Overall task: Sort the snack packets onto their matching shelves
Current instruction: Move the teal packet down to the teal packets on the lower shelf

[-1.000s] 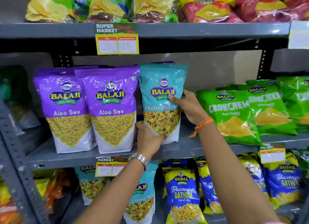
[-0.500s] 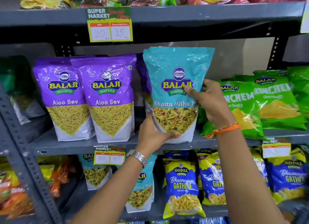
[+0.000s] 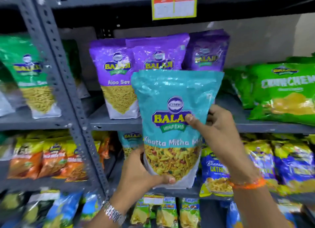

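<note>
Left hand point(image 3: 136, 173) cups the bottom-left corner of the teal packet point(image 3: 175, 118), thumb across the front near the base, fingers wrapped behind. Right hand point(image 3: 216, 125) pinches the packet's right edge abt halfway up, thumb on the logo, other fingers curled round the back. So both hands are closed on it. Packet is upright in the air, in front of the shelves, not resting on any of them.

Just behind it, on the shelf below the purple row, a matching teal packet point(image 3: 130, 142) peeks out at the left, probably its proper home. To do this well: keep it upright w/ the label facing out, lower it to that shelf, stand its base flat beside its twin, and don't knock the blue-and-yellow packets point(image 3: 214, 173) to the right.

Farther back, purple packets point(image 3: 117, 77) stand on the middle shelf point(image 3: 115, 123); green packets point(image 3: 281, 91) lie to the right.

Hard to tell: how much room is left beside the twin, since the held packet covers that spot. Price tag point(image 3: 173, 6) up top is too blurred to read. Wrists are cut off at the bottom edge.
</note>
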